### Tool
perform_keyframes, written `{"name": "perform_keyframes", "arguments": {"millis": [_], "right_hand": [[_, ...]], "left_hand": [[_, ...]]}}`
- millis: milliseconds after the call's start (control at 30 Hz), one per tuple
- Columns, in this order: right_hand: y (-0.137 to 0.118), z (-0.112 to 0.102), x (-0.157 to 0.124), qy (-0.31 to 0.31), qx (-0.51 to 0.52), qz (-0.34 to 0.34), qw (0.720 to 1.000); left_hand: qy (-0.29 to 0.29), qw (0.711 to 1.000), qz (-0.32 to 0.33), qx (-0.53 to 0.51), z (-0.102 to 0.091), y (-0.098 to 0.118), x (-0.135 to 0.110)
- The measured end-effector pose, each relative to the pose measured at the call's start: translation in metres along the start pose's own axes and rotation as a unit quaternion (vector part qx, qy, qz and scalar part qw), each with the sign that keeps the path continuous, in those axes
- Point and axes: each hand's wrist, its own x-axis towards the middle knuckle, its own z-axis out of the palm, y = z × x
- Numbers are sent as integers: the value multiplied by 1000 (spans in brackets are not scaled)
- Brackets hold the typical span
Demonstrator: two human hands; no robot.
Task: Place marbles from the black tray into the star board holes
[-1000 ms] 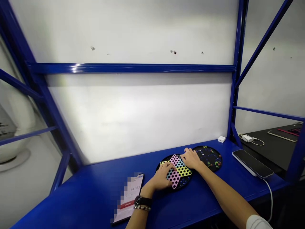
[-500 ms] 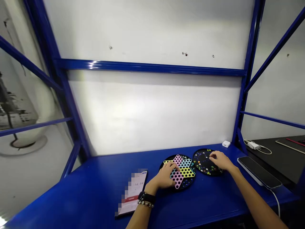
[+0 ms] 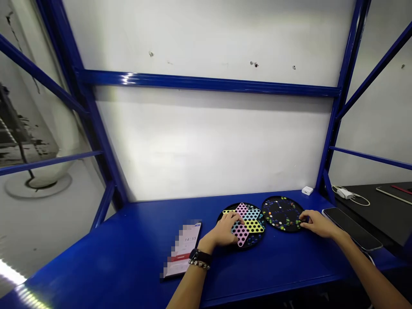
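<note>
A star-shaped perforated board [image 3: 248,224] in pink, yellow and blue lies on a round black tray [image 3: 254,245]. My left hand [image 3: 222,229] rests flat on the star, fingers spread over its pink and yellow points. A second round black board [image 3: 282,213] holds scattered coloured marbles. My right hand [image 3: 317,224] sits at that board's right rim, fingers curled against it. Whether those fingers hold a marble is hidden. A black watch and a beaded bracelet [image 3: 199,259] circle my left wrist.
Everything stands on a blue metal shelf [image 3: 106,262] against a white wall. A phone with a blurred screen [image 3: 183,249] lies left of the tray. A dark phone [image 3: 352,228] lies right of my right hand, and a white charger [image 3: 307,191] sits at the back.
My right hand has moved from above the marble board to its right rim. My left hand stays on the star. The view has shifted slightly.
</note>
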Motion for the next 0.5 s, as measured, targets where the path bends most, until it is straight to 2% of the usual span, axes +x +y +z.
{"name": "perform_keyframes", "arguments": {"millis": [233,500], "right_hand": [[8,13,15,26,-5,-9,1000],[11,12,28,-9,30,3,999]], "left_hand": [[3,1000,3,10,0,0,1],[3,1000,5,2,-2,3,-1]]}}
